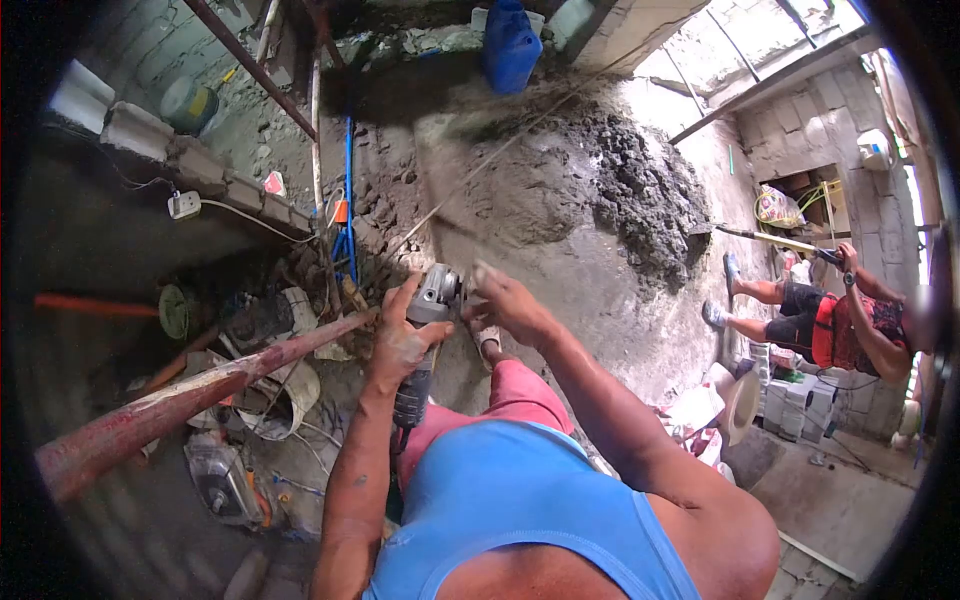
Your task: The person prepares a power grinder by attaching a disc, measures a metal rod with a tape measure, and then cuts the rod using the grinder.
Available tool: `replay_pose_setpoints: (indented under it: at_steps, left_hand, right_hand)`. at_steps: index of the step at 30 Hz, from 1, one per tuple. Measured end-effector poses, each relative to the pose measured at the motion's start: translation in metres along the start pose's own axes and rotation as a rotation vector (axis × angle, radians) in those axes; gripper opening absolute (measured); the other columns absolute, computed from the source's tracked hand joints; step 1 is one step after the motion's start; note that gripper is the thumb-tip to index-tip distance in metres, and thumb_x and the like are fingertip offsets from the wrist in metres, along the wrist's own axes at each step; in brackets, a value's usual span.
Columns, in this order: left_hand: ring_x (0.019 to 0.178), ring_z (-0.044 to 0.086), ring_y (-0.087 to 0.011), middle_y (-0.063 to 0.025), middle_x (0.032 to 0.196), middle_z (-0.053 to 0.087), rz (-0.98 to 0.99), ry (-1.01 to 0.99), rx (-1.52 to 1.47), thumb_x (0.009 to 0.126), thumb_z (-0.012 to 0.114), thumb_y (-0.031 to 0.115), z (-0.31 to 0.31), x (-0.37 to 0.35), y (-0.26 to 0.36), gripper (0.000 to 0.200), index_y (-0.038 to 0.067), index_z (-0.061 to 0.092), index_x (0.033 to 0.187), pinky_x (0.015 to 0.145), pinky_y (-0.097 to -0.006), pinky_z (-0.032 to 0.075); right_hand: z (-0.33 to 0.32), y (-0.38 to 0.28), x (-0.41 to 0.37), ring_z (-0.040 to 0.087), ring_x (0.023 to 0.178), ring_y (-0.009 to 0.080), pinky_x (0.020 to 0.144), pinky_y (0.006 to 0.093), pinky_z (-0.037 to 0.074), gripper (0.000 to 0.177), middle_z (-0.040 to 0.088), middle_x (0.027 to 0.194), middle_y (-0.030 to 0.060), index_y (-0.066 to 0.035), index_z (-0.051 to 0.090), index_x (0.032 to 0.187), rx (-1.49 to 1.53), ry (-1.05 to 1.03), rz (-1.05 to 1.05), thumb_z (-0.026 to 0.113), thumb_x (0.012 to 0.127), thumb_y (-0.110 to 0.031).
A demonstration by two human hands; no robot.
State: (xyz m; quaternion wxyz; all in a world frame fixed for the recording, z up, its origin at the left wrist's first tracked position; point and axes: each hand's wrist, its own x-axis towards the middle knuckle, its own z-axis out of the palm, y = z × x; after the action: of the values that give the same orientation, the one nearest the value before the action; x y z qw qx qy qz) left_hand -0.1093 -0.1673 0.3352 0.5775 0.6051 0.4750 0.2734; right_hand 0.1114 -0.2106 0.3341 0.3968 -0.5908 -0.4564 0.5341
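Observation:
An angle grinder (437, 288) is held upright in front of my body, its grey metal head at the top and its dark body pointing down toward my lap. My left hand (402, 335) wraps around it just below the head. On the other side, my right hand (508, 303) has its fingers curled against the thin disc (463, 297) at the side of the head. Those fingertips are slightly blurred and partly cover the disc.
A rusty red pole (210, 393) slants in from the left. Wet mortar (650, 195) is heaped ahead, with a blue jug (510, 48) behind it. At right, another person (840, 325) holds a shovel (765, 237). A bucket (290, 398) stands at left.

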Motion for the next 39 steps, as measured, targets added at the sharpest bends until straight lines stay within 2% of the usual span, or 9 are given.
replay_pose_setpoints:
  at_steps: [4,6,8,10,14,18,27,36,39]
  left_hand:
    - [0.121,0.056,-0.0262,-0.0135,0.127,0.055,0.012,-0.04,0.303,0.067,0.088,0.013,0.0,-0.002,-0.002,0.088,0.006,0.048,0.145,0.101,-0.0366,0.047]
    - [0.116,0.058,-0.0253,-0.0137,0.127,0.056,0.048,-0.024,0.337,0.068,0.087,0.011,0.0,0.001,-0.015,0.087,0.002,0.047,0.144,0.097,-0.0348,0.049]
    - [0.102,0.064,-0.0206,-0.0077,0.116,0.065,-0.204,-0.089,-0.262,0.068,0.086,0.009,-0.002,-0.001,-0.021,0.081,0.004,0.052,0.141,0.089,-0.0329,0.051]
    - [0.098,0.064,-0.0193,-0.0065,0.114,0.066,-0.255,-0.093,-0.332,0.069,0.085,0.008,-0.007,-0.002,-0.014,0.08,0.003,0.051,0.141,0.087,-0.032,0.052]
    - [0.098,0.064,-0.0177,-0.0075,0.114,0.066,-0.36,-0.133,-0.412,0.071,0.083,0.007,-0.018,0.001,0.005,0.082,0.002,0.047,0.145,0.088,-0.0311,0.051]
    - [0.1,0.064,-0.0177,-0.0087,0.115,0.066,-0.278,-0.119,-0.382,0.071,0.083,0.01,-0.018,0.005,0.018,0.083,0.0,0.046,0.145,0.089,-0.0316,0.051]
    - [0.094,0.062,-0.0154,-0.0054,0.108,0.066,-0.307,-0.164,-0.343,0.071,0.081,0.009,-0.004,0.016,0.015,0.075,0.003,0.052,0.139,0.087,-0.03,0.05]
    - [0.095,0.063,-0.015,-0.0048,0.11,0.066,-0.347,-0.204,-0.545,0.072,0.083,0.009,0.008,0.022,0.001,0.076,0.003,0.052,0.14,0.087,-0.0296,0.051]
    - [0.097,0.063,-0.0152,-0.0052,0.112,0.065,-0.393,-0.203,-0.607,0.072,0.084,0.01,0.011,0.019,-0.012,0.077,0.003,0.051,0.141,0.087,-0.0303,0.052]
  right_hand:
    - [0.013,-0.009,0.013,0.069,0.102,0.0333,0.091,0.0401,0.055,0.077,0.067,0.115,0.0212,-0.001,0.037,0.151,0.562,-0.097,0.654,0.058,0.096,-0.051]
    - [0.024,-0.009,0.01,0.069,0.1,0.0344,0.093,0.0406,0.054,0.072,0.068,0.107,0.0203,-0.002,0.04,0.149,-0.259,0.07,0.05,0.062,0.096,-0.045]
    - [0.026,-0.004,0.002,0.063,0.115,0.0354,0.099,0.0422,0.051,0.074,0.063,0.122,0.0228,-0.003,0.038,0.151,-0.163,0.033,0.169,0.071,0.092,-0.034]
    - [0.023,0.01,0.005,0.058,0.122,0.0367,0.106,0.0433,0.046,0.077,0.054,0.138,0.0248,-0.002,0.037,0.151,-0.501,0.024,-0.462,0.075,0.088,-0.025]
    - [0.02,0.006,-0.001,0.054,0.128,0.0371,0.105,0.0406,0.047,0.085,0.037,0.152,0.0264,-0.007,0.029,0.156,0.017,0.119,-0.039,0.076,0.087,-0.027]
    - [0.016,-0.013,0.003,0.067,0.11,0.0261,0.091,0.0371,0.052,0.045,0.07,0.112,0.0206,-0.001,0.062,0.129,-0.066,0.254,0.197,0.07,0.092,-0.025]
    - [0.021,-0.003,0.004,0.067,0.085,0.0372,0.081,0.0428,0.053,0.024,0.07,0.09,0.0187,0.0,0.068,0.106,-0.364,0.359,-0.387,0.069,0.09,-0.017]
    - [0.008,-0.019,0.003,0.062,0.107,0.037,0.09,0.0424,0.052,0.042,0.058,0.123,0.0199,-0.006,0.059,0.122,-0.417,0.131,0.323,0.075,0.083,-0.012]
    - [0.006,-0.007,-0.004,0.062,0.107,0.0388,0.089,0.0424,0.052,0.039,0.06,0.12,0.0202,-0.006,0.059,0.121,-0.527,0.168,-0.106,0.074,0.087,-0.015]
